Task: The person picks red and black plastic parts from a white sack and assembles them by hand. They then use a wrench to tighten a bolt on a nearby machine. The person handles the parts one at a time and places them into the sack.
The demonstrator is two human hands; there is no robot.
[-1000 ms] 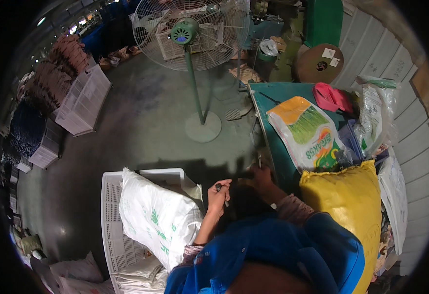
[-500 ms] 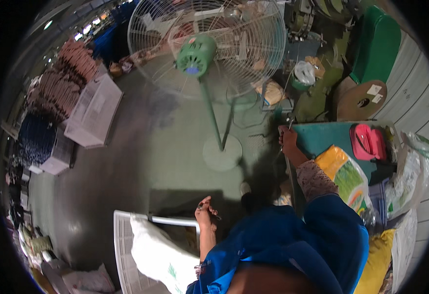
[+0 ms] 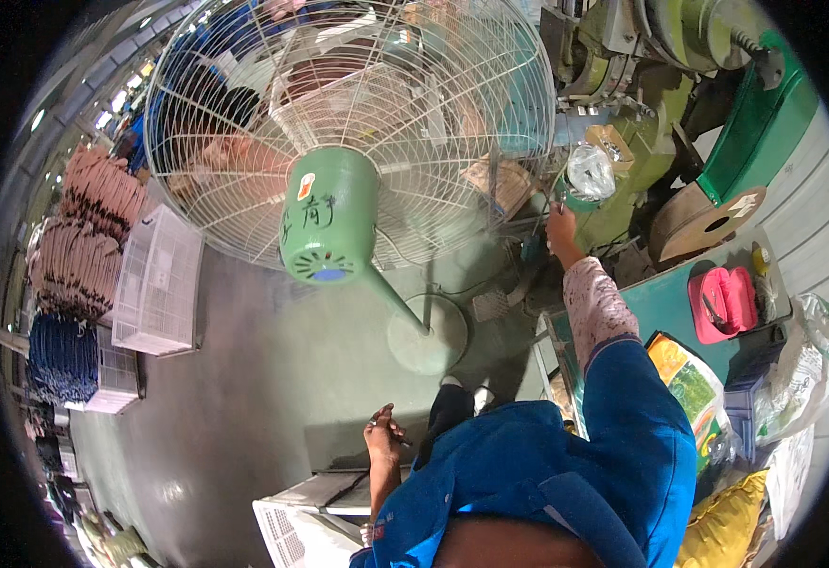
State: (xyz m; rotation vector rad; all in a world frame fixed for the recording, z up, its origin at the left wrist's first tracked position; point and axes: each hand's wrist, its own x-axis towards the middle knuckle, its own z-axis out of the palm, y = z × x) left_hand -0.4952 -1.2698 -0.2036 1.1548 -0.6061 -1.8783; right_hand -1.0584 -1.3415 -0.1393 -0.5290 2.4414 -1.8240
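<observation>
Fingers of right hand (image 3: 561,229) at green bin (image 3: 581,202), far right; grip cannot be told. Left hand (image 3: 382,436), near, curled on dark tool (image 3: 403,441). Right arm outstretched; nothing visibly lifted out, plastic (image 3: 590,172) sits in bin. Fan (image 3: 329,213) crowds left, desk (image 3: 661,308) nearer right, machine (image 3: 656,156) beyond. Crate (image 3: 280,538) near left.

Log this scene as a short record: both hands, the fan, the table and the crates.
Left hand: holding a small dark object
Right hand: outstretched beside the green tub; contact unclear
Fan: on a stand, ahead of the person
Green table: pink case and printed sack on top
White crates: left, bearing pinkish-brown pieces and dark blue ones
</observation>
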